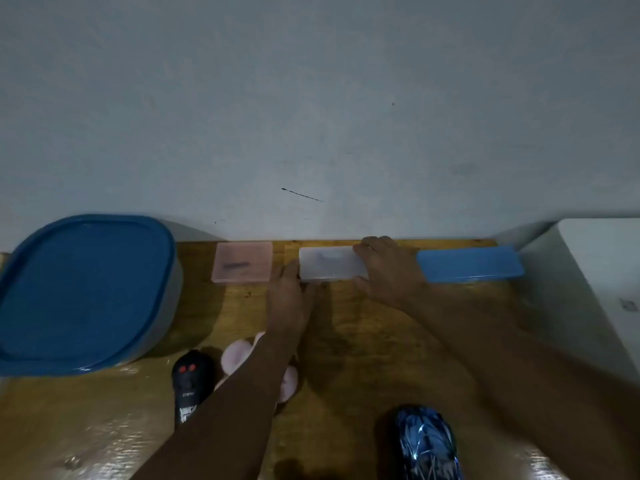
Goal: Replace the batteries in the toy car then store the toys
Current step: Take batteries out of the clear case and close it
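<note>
A clear plastic case (pixel 330 264) lies at the back of the wooden table, near the wall. My left hand (pixel 290 299) grips its left end and my right hand (pixel 388 268) grips its right end. Something dark shows faintly inside it. A blue toy car (pixel 427 443) sits at the near edge, under my right forearm. A black remote control (pixel 188 382) with two red buttons lies near my left forearm, beside a pink plush toy (pixel 239 355) partly hidden by that arm.
A large grey container with a blue lid (pixel 83 289) fills the left side. A pink case (pixel 242 262) sits left of the clear one, a blue case (pixel 471 264) to its right. A white box (pixel 595 271) stands at the far right. The wall is close behind.
</note>
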Action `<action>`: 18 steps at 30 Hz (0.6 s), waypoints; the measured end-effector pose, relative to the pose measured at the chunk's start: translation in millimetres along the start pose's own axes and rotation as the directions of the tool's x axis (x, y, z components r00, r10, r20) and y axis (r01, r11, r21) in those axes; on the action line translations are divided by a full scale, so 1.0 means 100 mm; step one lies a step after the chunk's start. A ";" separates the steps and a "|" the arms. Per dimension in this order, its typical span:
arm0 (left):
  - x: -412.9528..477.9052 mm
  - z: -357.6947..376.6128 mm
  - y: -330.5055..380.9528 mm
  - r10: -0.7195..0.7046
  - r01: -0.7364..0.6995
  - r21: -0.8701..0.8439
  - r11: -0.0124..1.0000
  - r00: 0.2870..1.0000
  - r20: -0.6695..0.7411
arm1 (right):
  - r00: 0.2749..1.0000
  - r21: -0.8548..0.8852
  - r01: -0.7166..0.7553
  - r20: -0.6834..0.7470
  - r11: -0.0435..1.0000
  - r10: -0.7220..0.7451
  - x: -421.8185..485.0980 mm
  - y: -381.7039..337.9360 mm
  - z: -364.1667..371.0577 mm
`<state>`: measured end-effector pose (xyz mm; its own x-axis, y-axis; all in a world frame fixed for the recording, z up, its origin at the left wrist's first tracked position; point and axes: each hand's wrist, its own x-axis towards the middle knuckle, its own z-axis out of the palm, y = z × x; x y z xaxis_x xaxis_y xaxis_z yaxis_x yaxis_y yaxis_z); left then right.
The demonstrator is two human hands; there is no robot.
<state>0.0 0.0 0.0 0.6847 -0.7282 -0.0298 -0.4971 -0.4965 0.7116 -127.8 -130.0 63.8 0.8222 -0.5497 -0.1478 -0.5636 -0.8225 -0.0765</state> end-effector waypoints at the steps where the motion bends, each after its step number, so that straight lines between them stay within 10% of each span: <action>1: 0.02 0.00 -0.01 -0.004 0.004 -0.025 1.000 1.000 -0.011 | 1.000 -0.039 0.007 0.005 0.999 -0.007 0.01 0.00 0.00; 18: 0.05 -0.04 0.05 -0.028 0.028 0.009 1.000 0.998 -0.061 | 0.927 -0.509 0.370 0.251 0.777 -0.278 0.12 -0.21 -0.21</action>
<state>3.7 -4.1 6.3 0.7293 -0.6842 -0.0068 -0.4822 -0.5209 0.7044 -104.3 -122.2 84.1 0.8991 -0.2446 -0.3629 -0.0931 -0.9171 0.3875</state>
